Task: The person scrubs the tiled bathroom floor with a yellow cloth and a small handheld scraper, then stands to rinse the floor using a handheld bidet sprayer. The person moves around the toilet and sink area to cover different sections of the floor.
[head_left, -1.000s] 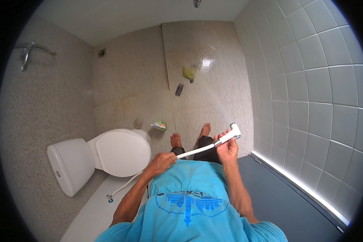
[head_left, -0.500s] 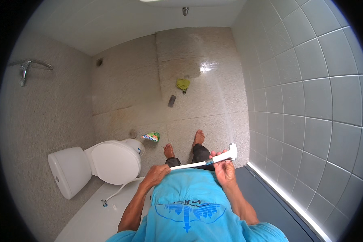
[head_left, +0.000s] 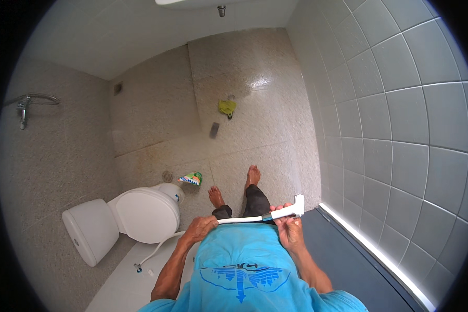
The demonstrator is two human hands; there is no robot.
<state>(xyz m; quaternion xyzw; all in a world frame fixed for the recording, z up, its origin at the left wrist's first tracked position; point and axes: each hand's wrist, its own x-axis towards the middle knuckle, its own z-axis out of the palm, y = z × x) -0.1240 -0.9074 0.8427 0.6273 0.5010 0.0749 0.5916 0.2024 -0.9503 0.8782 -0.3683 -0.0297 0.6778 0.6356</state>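
A white hand-held sprayer (head_left: 288, 210) lies in my right hand (head_left: 288, 229), whose fingers are wrapped round its handle in front of my waist. Water streams from its head toward the floor along the right wall. My left hand (head_left: 201, 228) is closed on the white hose (head_left: 239, 220), which runs across my body to the sprayer. From my left hand the hose drops behind the toilet side to a small valve (head_left: 138, 268) on the left.
A white toilet (head_left: 148, 215) stands at my left. On the wet tiled floor lie a green packet (head_left: 191, 179), a dark grey block (head_left: 214, 130) and a yellow-green cloth-like item (head_left: 226, 107). A tap (head_left: 23, 112) juts from the left wall; grey tiles (head_left: 405, 114) cover the right.
The view has shifted slightly, so floor things appear a little to the left. Both hands keep their grip, and the water stream still runs along the right side.
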